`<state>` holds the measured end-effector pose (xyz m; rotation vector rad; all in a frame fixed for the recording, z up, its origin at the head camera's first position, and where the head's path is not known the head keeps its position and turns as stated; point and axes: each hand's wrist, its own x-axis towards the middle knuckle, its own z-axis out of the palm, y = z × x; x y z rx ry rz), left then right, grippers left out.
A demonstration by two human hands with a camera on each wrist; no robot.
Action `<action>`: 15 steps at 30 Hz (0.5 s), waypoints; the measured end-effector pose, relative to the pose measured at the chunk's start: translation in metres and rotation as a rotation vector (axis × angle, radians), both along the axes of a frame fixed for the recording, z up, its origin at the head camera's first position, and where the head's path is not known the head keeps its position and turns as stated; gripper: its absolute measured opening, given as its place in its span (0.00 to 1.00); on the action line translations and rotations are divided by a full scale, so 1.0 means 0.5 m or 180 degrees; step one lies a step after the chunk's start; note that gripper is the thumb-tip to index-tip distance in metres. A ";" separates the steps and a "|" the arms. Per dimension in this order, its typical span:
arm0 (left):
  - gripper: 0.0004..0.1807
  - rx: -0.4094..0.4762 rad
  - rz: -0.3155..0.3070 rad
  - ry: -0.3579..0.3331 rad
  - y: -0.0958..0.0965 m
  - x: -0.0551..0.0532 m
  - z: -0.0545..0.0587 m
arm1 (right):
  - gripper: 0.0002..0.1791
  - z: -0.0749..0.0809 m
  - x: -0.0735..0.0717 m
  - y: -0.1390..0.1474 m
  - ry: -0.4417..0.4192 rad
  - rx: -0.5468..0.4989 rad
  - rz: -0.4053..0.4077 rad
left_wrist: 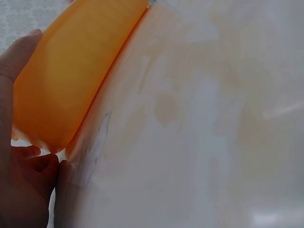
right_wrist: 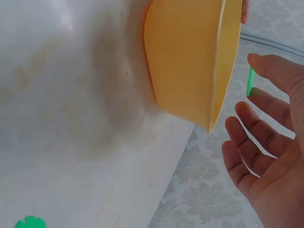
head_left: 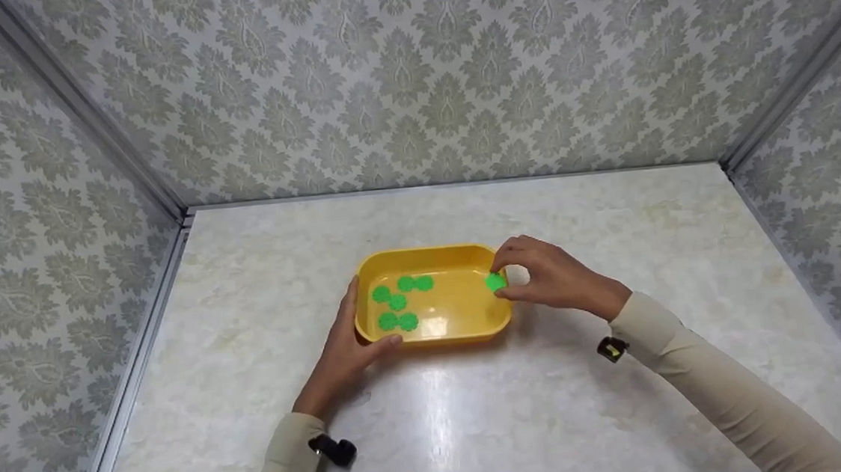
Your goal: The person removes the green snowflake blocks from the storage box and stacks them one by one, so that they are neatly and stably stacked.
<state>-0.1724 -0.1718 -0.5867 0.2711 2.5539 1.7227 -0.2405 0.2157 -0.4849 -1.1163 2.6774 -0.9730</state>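
tray (head_left: 460,308) in yellow sat on the counter (head_left: 259,279) at the center of the frame, left hand (head_left: 343,347) gripping its lower-left corner; right hand (head_left: 555,274) pinched a green disc (head_left: 495,282) near its right rim, six green pieces (head_left: 397,302) inside.

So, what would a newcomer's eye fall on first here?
Probably the yellow plastic tub on the marbled tabletop, with six green notched discs towards its left end. Then the right hand, pinching another green disc at the tub's right end, while the left hand grips the left end.
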 end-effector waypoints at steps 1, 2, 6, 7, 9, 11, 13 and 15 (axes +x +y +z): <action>0.71 0.0006 -0.0001 0.0001 0.000 0.000 0.001 | 0.13 0.000 0.000 0.005 0.0005 -0.0020 -0.0016; 0.71 0.0013 -0.0003 -0.0001 0.000 0.000 0.001 | 0.13 -0.001 0.000 0.010 0.0010 -0.0027 -0.0032; 0.71 0.0014 0.0006 -0.0020 0.001 0.001 0.003 | 0.13 -0.002 0.001 0.026 -0.0016 -0.0013 -0.0128; 0.71 0.0010 0.0009 -0.0025 0.001 0.002 0.002 | 0.13 -0.003 0.001 0.030 -0.0023 -0.0011 -0.0151; 0.71 0.0001 0.0015 -0.0021 0.000 0.001 0.002 | 0.13 -0.006 0.002 0.037 -0.0038 -0.0004 -0.0199; 0.71 -0.0003 0.0016 -0.0018 0.000 0.001 0.001 | 0.13 -0.008 0.003 0.044 -0.0055 -0.0018 -0.0244; 0.71 -0.0014 0.0019 -0.0007 0.000 0.001 0.001 | 0.13 -0.010 0.004 0.051 -0.0068 -0.0042 -0.0279; 0.71 -0.0024 0.0022 -0.0002 0.000 0.000 0.001 | 0.13 -0.011 0.006 0.058 -0.0072 -0.0074 -0.0305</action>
